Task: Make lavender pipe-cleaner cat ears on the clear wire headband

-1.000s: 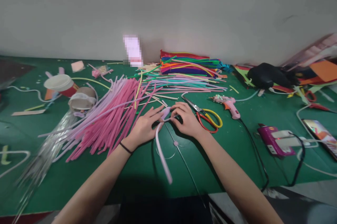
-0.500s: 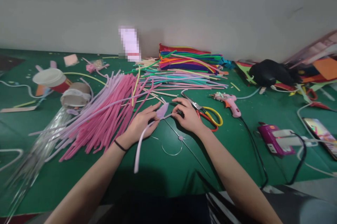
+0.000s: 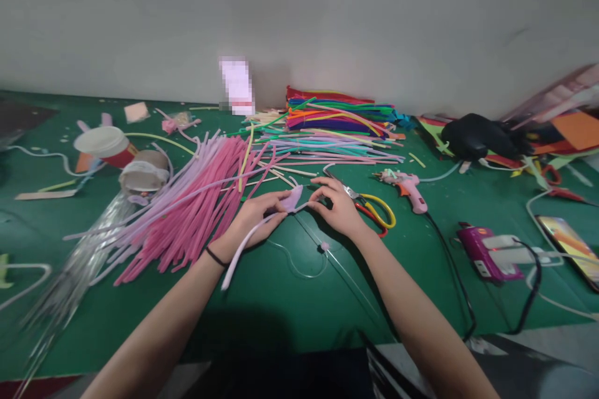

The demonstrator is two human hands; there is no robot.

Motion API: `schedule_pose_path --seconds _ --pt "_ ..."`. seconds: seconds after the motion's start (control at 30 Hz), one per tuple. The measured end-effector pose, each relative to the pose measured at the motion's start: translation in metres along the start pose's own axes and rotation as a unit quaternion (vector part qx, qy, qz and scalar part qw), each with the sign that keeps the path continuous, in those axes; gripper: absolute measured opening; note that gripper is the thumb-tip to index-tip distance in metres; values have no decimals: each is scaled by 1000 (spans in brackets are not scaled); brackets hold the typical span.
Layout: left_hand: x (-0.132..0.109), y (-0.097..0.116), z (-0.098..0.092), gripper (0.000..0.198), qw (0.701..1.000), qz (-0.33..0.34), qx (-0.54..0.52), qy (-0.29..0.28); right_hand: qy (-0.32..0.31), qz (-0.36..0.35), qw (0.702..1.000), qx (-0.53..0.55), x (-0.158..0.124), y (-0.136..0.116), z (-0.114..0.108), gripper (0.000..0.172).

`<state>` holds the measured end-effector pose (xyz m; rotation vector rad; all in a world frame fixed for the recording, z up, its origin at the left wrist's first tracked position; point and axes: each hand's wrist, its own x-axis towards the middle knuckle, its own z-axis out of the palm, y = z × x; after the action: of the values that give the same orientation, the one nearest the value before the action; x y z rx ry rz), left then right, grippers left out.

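Both my hands work at the middle of a green table (image 3: pixel 290 305). My left hand (image 3: pixel 253 221) pinches a pale lilac pipe cleaner (image 3: pixel 243 244), whose folded petal-shaped end sits between the two hands while its long tail hangs over my left wrist. My right hand (image 3: pixel 334 208) pinches the other side of that folded end, fingers closed on it. A thin wire (image 3: pixel 304 271) with a small pink bead lies on the table just below the hands.
A big fan of pink and lilac pipe cleaners (image 3: pixel 196 205) lies left of the hands; a many-coloured stack (image 3: pixel 332 121) is behind. Red-and-yellow scissors (image 3: pixel 369 205), a pink glue gun (image 3: pixel 407 187), a purple device (image 3: pixel 486 252) with cables, a phone (image 3: pixel 568 243), a cup (image 3: pixel 105 146) and tape rolls (image 3: pixel 145 174) surround them.
The pipe cleaner's free tail has swung from pointing down toward me to lying leftward across my left wrist. Both hands stay on the folded end.
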<state>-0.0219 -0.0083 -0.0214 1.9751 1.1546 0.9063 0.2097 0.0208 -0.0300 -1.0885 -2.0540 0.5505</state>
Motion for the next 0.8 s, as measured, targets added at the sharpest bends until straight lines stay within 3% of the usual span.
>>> schedule_pose_path --seconds 0.17,0.33,0.63,0.8 --pt "6 6 -6 18 989 -109 -73 62 8 9 1000 10 -2 -11 2 9" --pt "10 2 -6 26 961 -207 -167 75 0 -4 1000 -6 -5 -20 7 11" --pt "11 6 -2 27 963 -208 -166 50 -12 -83 978 -189 -7 -38 6 21" --pt "10 6 -1 28 964 -206 -167 39 25 -74 972 -223 -9 -49 6 15"
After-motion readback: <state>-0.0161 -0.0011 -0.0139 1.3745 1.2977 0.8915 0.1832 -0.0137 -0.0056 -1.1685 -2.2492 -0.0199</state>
